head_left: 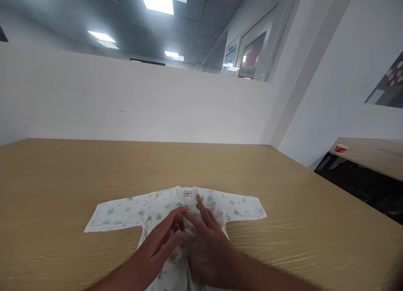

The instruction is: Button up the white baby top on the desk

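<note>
Both hands lie flat on the front of a shirt (176, 209), fingers extended and gripping nothing. The left hand (162, 238) rests palm-down on the chest panel, its fingertips near the centre seam. The right hand (206, 245) lies just beside it, partly overlapping, with the index finger reaching up towards the collar (187, 193). Neither hand pinches cloth as far as the view shows; the lower palms are blurred. Risk, as a judgement: pressure applied by flat palms to thin fabric on a smooth surface could drag the whole garment instead of smoothing it, which would skew the sleeves or bunch the cloth under the wrists. Uneven force between the two hands could rotate the shirt. The shirt lies spread face-up on the table (63, 173), near its front edge, collar away from the person, with both sleeves stretched out to the sides; its hem runs out of view below. Behind the table stands a white partition (126, 98). To the right, well apart, a second table carries a red cup (341, 148).
</note>
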`<state>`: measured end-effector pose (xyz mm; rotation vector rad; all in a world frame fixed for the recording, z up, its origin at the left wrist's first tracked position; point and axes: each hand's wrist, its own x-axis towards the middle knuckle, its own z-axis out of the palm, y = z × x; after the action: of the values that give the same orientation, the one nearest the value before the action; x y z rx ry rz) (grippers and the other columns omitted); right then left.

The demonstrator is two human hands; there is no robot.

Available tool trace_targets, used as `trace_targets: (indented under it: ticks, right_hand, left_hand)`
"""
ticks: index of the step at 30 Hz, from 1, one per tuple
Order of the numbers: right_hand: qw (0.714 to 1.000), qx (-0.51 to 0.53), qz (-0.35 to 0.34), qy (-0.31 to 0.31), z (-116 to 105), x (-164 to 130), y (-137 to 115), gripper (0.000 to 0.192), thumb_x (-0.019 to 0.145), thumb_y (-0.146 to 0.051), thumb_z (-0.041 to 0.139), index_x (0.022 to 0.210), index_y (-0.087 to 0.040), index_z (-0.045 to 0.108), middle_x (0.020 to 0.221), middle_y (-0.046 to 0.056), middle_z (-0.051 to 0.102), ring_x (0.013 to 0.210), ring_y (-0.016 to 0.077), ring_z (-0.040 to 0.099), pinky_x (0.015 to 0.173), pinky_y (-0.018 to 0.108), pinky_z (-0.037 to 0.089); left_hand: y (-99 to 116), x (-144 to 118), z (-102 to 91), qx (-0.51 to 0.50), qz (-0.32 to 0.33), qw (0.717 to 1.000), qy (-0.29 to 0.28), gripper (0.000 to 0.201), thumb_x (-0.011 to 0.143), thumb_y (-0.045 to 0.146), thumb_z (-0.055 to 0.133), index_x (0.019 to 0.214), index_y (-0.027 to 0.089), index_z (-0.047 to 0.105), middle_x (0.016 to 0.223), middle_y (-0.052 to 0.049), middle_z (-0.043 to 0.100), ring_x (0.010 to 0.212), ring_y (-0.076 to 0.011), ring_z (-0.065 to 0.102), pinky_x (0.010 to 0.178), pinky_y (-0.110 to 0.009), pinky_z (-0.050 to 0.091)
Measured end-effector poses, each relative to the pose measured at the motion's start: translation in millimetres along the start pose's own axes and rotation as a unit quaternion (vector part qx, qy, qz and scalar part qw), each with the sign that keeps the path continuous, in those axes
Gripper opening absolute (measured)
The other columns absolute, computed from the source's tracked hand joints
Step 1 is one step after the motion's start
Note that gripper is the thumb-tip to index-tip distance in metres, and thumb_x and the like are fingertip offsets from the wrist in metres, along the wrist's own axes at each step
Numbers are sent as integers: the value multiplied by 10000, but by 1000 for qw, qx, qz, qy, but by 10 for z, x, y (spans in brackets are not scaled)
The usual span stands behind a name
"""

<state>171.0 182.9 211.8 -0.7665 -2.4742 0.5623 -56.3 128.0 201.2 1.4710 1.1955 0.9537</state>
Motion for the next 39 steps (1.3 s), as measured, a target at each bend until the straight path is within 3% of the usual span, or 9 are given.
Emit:
trace_targets:
  ticks: [2,8,14,20,23,26,32,35,39]
  right_hand:
    - [1000,3,3,1,-17,2,-5,1042,671,-91,645,1624,-257,255,1736,101,135,1614,316,61,1268,546,256]
    - [994,74,28,70,-10,-20,-6,642,685,-50,632,1289,-262,586,1123,54,679,1127,243,600,989,409,514]
    - [979,175,70,78,19,11,97,563,771,-66,611,1290,-283,592,725,-60,565,692,146,569,693,296,495]
    - [975,202,52,77,-6,2,110,989,759,-68,679,1624,-288,252,769,-34,669,1133,237,664,1008,441,508]
    - [979,199,28,34,-66,-18,85,1142,735,-69,715,1664,-286,87,1070,63,754,1394,281,526,1093,511,466]
    - [979,201,-9,-25,-125,-23,96,1277,697,-102,794,1662,-325,-11,1556,138,517,1543,319,322,1200,603,331]
    - [976,217,-10,5,-91,-8,149,1069,747,-126,766,1636,-337,212,1490,109,577,1437,304,473,1183,578,366]
    - [969,241,-9,50,-50,10,147,794,786,-146,720,1512,-299,434,1157,54,694,1084,218,654,973,415,524]
    - [962,267,45,48,-43,44,139,497,820,-171,708,1290,-263,573,759,-65,521,674,110,503,664,257,450]
  left_hand:
    - [-21,52,-17,-49,3,999,1,531,1014,592,488,1515,417,466,1520,-4,511,1394,-271,409,1170,-398,328]
    - [-11,257,-128,-269,-6,963,-12,657,1025,657,317,1379,196,624,935,-72,625,807,-210,520,764,-355,423]
    - [-57,281,-138,-256,-19,966,-19,646,1031,636,356,1412,179,606,889,-58,632,791,-200,534,770,-352,437]
    - [-98,181,-71,-95,-2,995,-23,587,1039,614,367,1406,237,629,826,-26,627,797,-207,562,821,-372,463]
    - [-48,139,-54,-61,9,998,-16,596,1051,611,337,1479,259,556,851,-22,622,807,-202,562,845,-376,465]
    - [-29,134,-35,-68,8,998,3,620,1047,625,337,1515,252,501,877,-26,611,777,-189,548,804,-362,475]
    - [1,142,-7,-62,3,998,8,607,1032,634,383,1452,232,558,883,-36,585,810,-198,549,741,-337,488]
    - [46,127,-2,-45,5,999,0,578,1038,628,374,1404,239,593,853,-26,578,798,-191,539,769,-338,477]
    - [75,111,-15,-36,1,999,-8,570,1038,632,360,1397,255,591,861,-21,579,799,-193,537,793,-347,472]
